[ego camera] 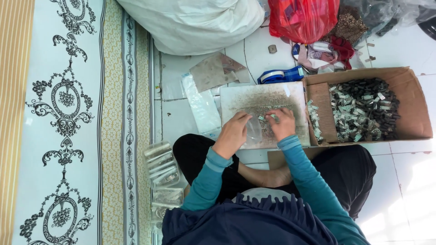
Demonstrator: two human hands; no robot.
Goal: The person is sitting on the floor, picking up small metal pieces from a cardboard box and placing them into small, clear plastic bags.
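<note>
While pinched, packet (262, 118) between fingers (272, 117)

light: bright, even daylight | glare: washed-out patch on floor tiles (399, 213) at lower right | shadows: soft, faint | focus: sharp centre, slight softness and stretch at edges

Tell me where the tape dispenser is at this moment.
In the head view, the blue tape dispenser lies on the floor just beyond the board, left of the cardboard box and below the red bag.
</note>
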